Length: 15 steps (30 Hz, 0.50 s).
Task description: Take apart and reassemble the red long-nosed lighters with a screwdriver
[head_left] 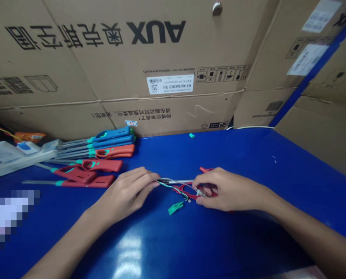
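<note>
In the head view, my left hand [136,188] is closed, thumb and fingertips pinching the ends of thin green, white and black wires [170,186]. A slim metal tube [181,181] runs between my two hands. My right hand [228,190], also closed, grips a small pale part with a metal end [201,192]; the fingers partly hide it. Beneath the right hand lie red lighter shell pieces [187,193], partly covered. A loose green trigger piece [175,208] rests on the blue table just in front of the wires.
Several finished-looking gas lighters with red [103,165], orange [120,151] and blue [112,133] handles lie at the left. Pale packs [24,157] sit beyond their tips. A small green cap [192,135] lies near the back. Cardboard walls [117,77] enclose the blue table [167,244].
</note>
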Each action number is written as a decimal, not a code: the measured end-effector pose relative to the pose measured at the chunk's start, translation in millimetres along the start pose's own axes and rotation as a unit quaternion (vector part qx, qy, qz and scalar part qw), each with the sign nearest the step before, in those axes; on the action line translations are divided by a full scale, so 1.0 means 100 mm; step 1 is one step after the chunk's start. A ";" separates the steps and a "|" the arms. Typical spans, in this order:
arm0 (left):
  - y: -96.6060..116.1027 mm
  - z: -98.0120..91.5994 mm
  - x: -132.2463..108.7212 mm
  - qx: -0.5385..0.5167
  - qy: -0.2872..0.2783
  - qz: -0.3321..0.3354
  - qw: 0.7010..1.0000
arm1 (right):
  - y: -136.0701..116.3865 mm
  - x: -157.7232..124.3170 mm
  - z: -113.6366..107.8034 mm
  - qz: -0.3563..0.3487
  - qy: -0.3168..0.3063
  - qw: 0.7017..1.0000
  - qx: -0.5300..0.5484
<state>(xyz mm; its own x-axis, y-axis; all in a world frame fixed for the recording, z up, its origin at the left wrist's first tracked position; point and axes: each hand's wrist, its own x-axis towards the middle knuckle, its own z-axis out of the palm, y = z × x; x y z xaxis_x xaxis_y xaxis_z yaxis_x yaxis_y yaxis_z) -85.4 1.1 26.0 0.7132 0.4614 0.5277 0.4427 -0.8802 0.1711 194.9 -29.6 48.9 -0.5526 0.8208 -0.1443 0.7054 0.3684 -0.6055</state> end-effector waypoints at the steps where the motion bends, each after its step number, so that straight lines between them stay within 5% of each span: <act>1: 0.00 0.01 0.00 0.003 0.005 0.000 1.000 | 0.02 0.01 0.02 -0.005 0.014 1.000 -0.012; 15: 0.04 0.05 0.01 0.037 0.059 0.031 0.997 | -0.08 0.11 0.36 -0.047 0.127 0.990 -0.046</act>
<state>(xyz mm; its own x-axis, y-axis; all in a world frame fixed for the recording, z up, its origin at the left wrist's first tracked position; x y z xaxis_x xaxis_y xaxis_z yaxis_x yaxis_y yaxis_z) -80.6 -1.4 23.3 0.6738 0.3852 0.6305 0.4412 -0.8943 0.0749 167.6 -39.0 24.2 -0.4957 0.8605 0.1179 0.7008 0.4765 -0.5309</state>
